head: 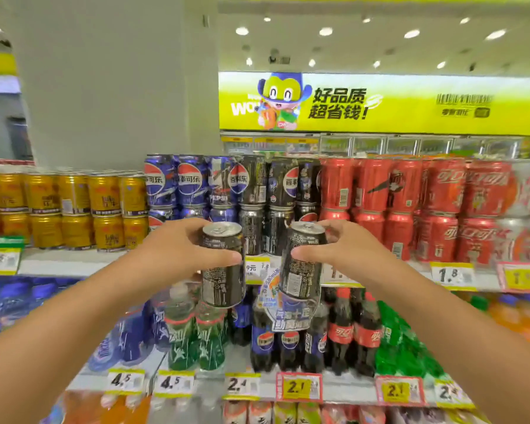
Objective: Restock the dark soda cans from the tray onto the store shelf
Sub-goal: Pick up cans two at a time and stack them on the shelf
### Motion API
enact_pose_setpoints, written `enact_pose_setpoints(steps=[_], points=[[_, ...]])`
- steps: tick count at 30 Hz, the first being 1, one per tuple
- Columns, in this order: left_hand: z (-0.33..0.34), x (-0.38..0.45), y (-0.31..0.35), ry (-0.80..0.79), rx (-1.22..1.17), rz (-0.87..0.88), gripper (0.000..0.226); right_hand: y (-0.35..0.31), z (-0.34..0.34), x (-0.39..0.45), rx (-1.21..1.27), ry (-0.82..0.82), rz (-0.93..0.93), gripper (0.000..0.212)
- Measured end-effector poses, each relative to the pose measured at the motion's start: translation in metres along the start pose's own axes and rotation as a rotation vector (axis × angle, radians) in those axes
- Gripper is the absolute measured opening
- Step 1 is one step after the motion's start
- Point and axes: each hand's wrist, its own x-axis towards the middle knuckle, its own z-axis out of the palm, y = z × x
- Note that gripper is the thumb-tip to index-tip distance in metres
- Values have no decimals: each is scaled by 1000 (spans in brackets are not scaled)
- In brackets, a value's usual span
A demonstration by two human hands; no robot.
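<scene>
A: Where do we stand with the restock?

B: Midway, we'd judge. Our left hand [178, 252] grips one black Pepsi can [222, 264] and our right hand [338, 250] grips another black Pepsi can [302, 261], both held in the air in front of the stacked black cans [276, 203] on the shelf [71, 264]. Neither is placed yet.

A: And the tray?

B: Out of view, so we cannot tell how many remain.

A: The surroundings?

B: Blue Pepsi cans [178, 182] to the left, red Coca-Cola cans [410, 191] to the right, gold cans [74, 206] further left, bottles [288, 341] below, yellow price tags [300, 387], a green store banner [380, 102] behind.
</scene>
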Motion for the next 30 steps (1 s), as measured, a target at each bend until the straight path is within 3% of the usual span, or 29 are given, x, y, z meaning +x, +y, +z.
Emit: enact_pose_setpoints(steps=[2, 6, 10, 12, 15, 17, 19, 30], points=[[-9, 18, 2, -43, -19, 16, 46, -10, 0, 16, 0, 77, 30, 78], [-16, 47, 4, -102, -13, 34, 55, -26, -5, 42, -54, 206, 31, 76], [-15, 66, 6, -111, -14, 49, 64, -30, -6, 63, 7, 321, 76, 53], [-12, 73, 8, -121, -37, 55, 53, -28, -4, 72, -1, 355, 79, 46], [-8, 78, 12, -141, -35, 76, 40, -24, 2, 81, -77, 389, 84, 58], [-5, 80, 13, -155, -9, 84, 40, -21, 4, 83, -68, 378, 73, 30], [-3, 84, 13, -160, 11, 83, 40, -16, 8, 85, -79, 389, 54, 23], [11, 100, 1, -195, -7, 36, 45, 14, 39, 105, -343, 563, 109, 56]])
